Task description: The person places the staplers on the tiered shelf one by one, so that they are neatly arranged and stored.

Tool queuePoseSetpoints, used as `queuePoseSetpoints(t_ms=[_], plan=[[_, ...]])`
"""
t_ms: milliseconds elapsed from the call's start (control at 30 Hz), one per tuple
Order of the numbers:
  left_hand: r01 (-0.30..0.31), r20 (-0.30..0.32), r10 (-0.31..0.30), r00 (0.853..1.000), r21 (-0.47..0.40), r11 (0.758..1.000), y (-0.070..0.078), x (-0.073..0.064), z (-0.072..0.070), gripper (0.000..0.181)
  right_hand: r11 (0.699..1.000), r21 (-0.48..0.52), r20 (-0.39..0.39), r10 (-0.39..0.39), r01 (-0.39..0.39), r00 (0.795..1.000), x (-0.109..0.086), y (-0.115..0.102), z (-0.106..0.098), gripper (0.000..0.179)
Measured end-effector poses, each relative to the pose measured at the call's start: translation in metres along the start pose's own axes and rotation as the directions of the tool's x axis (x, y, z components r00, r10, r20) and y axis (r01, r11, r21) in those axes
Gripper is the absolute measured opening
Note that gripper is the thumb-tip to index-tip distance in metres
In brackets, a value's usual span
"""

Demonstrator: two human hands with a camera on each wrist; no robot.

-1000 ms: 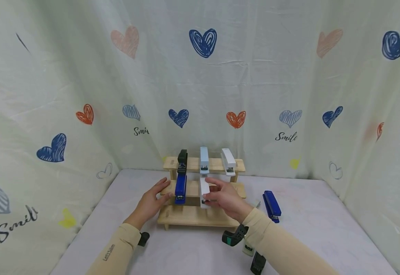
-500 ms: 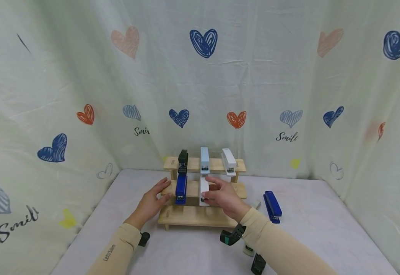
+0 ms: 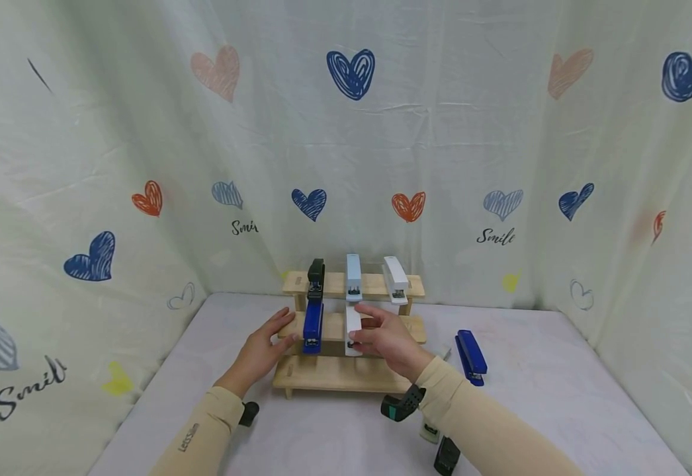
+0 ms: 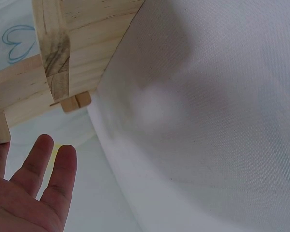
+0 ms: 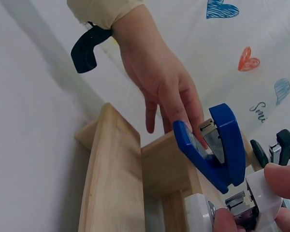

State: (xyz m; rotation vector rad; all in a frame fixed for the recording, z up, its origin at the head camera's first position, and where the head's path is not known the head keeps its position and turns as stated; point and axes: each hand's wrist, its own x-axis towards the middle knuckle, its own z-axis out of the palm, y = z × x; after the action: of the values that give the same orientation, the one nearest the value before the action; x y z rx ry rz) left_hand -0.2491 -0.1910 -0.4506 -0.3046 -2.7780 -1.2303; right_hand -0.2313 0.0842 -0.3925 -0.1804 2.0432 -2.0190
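Observation:
On the middle tier of a wooden stepped rack point(image 3: 346, 375), my right hand point(image 3: 392, 340) pinches a white stapler point(image 3: 352, 320) between thumb and fingers. The right wrist view shows this stapler point(image 5: 268, 193) up close, fingertips at its front end. A blue stapler point(image 3: 313, 325) lies to its left on that tier. My left hand point(image 3: 262, 350) rests at the tier's left end, its fingers point(image 4: 60, 179) fairly straight and one fingertip touching the wood. Along the top tier sit a black stapler point(image 3: 316, 276), a light blue stapler point(image 3: 353, 276) and another white stapler point(image 3: 395, 277).
Right of the rack, a second blue stapler point(image 3: 471, 357) lies on the white table point(image 3: 322, 436). Nearer, a black stapler point(image 3: 447, 456) and a pale stapler point(image 3: 429, 431) are partly hidden by my right sleeve. A patterned curtain point(image 3: 453, 158) hangs behind the table.
The white stapler in my right hand has slid slightly back on the middle tier, with the hand shifting a little along with it. My left hand has stayed in place.

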Motion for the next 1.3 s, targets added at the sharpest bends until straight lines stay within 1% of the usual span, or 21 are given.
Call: queuePoseSetpoints(t_ms=[167,267,667,1033,1300], plan=[[-0.007,-0.002,0.007,1.0,0.001,1.0,-0.0005,0.0001,-0.0001,0.06,1.0,-0.01,0.002,-0.001,0.001,1.0,-0.0005,-0.0002,0.0,0.063],[0.002,0.002,-0.002,1.0,0.001,1.0,-0.0002,0.0003,-0.0002,0.06,1.0,-0.01,0.002,0.001,-0.001,1.0,-0.0004,-0.0003,-0.0001,0.063],[0.006,-0.005,-0.006,1.0,0.006,1.0,-0.0004,0.001,0.0003,0.059,1.0,-0.009,-0.009,0.003,-0.003,1.0,0.0006,-0.0008,0.0006,0.062],[-0.009,-0.003,0.009,1.0,0.001,1.0,-0.0013,0.0009,0.0,0.06,1.0,-0.01,0.0,-0.005,0.005,1.0,-0.0003,0.0,-0.0005,0.063],[-0.009,-0.007,0.009,1.0,0.002,1.0,-0.0001,0.0006,-0.0002,0.058,0.999,-0.037,-0.022,-0.015,0.014,1.0,0.0002,0.0009,0.0004,0.062]])
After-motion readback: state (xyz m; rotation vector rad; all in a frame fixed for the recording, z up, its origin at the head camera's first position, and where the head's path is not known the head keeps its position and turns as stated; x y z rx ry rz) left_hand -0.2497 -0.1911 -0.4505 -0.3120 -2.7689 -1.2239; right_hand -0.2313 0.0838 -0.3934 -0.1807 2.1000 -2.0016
